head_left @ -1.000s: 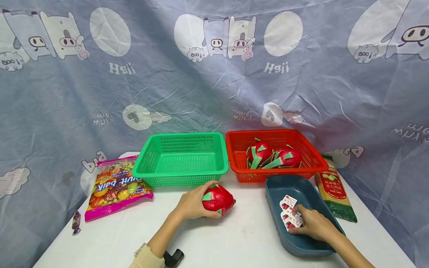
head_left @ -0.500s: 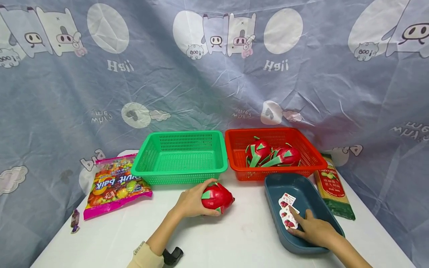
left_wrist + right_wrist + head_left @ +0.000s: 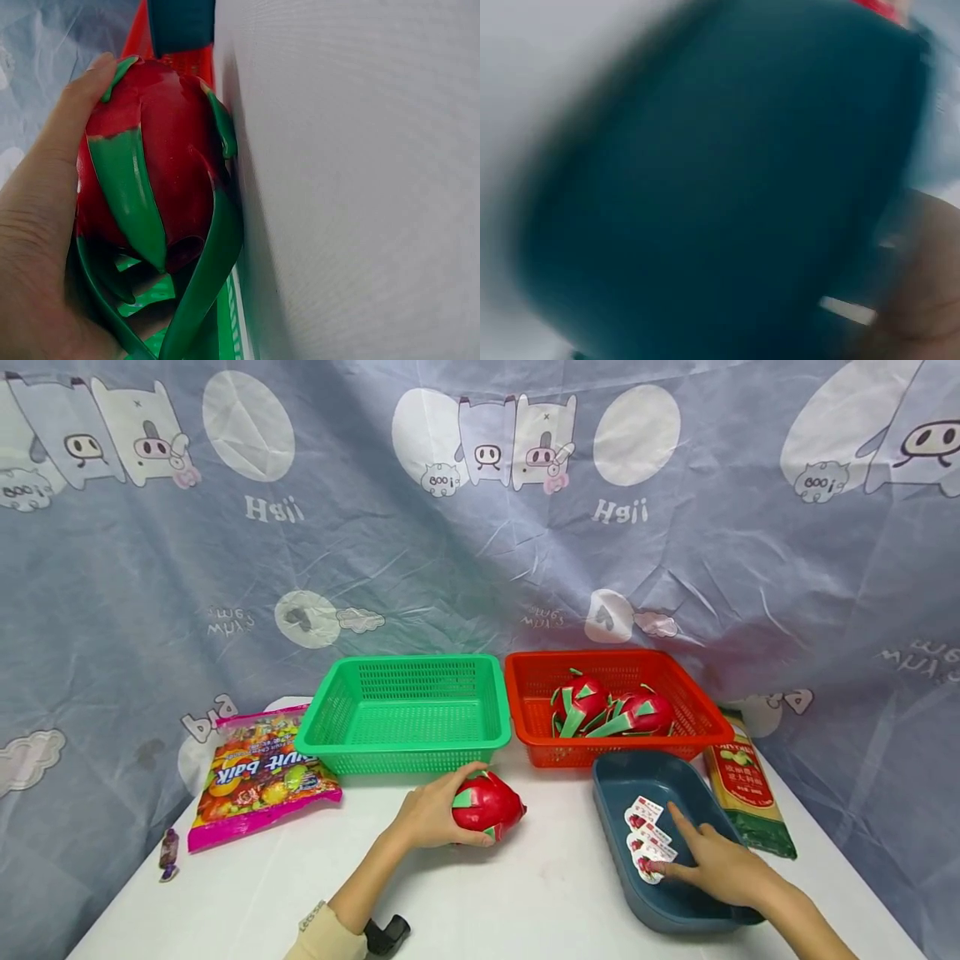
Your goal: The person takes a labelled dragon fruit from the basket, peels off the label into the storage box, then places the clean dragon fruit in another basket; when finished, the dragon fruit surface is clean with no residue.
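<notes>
My left hand (image 3: 427, 814) grips a red dragon fruit (image 3: 489, 806) with green leaf flaps, low at the white table. In the left wrist view the thumb lies along one side of the dragon fruit (image 3: 180, 172), with its long green leaves toward the palm. My right hand (image 3: 720, 864) is over the dark blue tray (image 3: 671, 781), index finger extended and thumb spread apart. Its thumb tip overlaps the lowest of several white labels (image 3: 649, 837) with red fruit prints, lying in the tray. The right wrist view is blurred; the tray (image 3: 720, 172) fills most of it.
A green basket (image 3: 420, 749) stands behind the left hand. Beside it, a red basket (image 3: 622, 743) holds dragon fruits (image 3: 585, 697). A candy bag (image 3: 262, 777) and a wrapped candy (image 3: 168, 854) lie left. A green-and-red packet (image 3: 746, 785) lies right, behind the tray.
My right hand has drawn back to the right off the labels; its index finger has straightened away from them and the thumb spread. The left hand keeps its grip on the dragon fruit.
</notes>
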### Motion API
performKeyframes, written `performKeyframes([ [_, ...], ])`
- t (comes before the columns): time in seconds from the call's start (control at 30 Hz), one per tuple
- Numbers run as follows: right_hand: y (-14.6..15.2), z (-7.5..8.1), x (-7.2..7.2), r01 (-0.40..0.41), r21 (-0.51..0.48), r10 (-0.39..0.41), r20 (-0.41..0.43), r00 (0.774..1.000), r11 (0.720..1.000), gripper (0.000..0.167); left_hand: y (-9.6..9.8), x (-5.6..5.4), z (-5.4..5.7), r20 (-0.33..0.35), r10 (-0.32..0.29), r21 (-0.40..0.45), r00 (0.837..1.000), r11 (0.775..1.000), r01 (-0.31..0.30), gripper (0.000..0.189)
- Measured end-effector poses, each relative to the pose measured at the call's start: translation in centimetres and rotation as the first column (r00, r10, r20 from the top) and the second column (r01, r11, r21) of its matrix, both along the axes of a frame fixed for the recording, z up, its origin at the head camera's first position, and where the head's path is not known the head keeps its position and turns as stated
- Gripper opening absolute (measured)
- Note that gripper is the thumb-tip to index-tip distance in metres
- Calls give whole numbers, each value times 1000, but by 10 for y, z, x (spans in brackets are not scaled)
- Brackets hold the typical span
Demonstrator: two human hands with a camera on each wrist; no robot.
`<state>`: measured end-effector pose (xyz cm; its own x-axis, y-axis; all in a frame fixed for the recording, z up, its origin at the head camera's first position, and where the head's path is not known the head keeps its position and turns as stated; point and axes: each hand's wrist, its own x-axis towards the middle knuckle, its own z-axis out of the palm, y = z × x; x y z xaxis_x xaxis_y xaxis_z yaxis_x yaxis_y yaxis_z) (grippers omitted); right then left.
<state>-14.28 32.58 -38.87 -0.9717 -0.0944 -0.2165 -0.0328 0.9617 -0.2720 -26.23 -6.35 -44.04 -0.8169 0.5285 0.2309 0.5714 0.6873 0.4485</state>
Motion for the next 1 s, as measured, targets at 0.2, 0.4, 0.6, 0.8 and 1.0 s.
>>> performKeyframes([
  [0.2,18,57,-16,-61,-51,36,-399,916,997,93,-2,2,-1,17,8,-1,1000,1000,-8,99],
  [0.4,68,67,-73,-75,-129,-22,-625,780,989,90,-3,1,-2,10,7,6,1000,1000,-7,100],
  [0.6,117,33,-118,-4,-287,-112,-387,915,958,94,0,-1,-1,7,1,4,1000,1000,-1,103],
  [0.8,135,-1,-129,25,-416,-117,-197,973,909,87,-2,-3,1,53,-37,25,998,999,36,103],
  [1.0,136,-12,-129,10,-482,-126,-209,970,876,81,-15,-9,7,194,-193,144,962,975,167,103],
])
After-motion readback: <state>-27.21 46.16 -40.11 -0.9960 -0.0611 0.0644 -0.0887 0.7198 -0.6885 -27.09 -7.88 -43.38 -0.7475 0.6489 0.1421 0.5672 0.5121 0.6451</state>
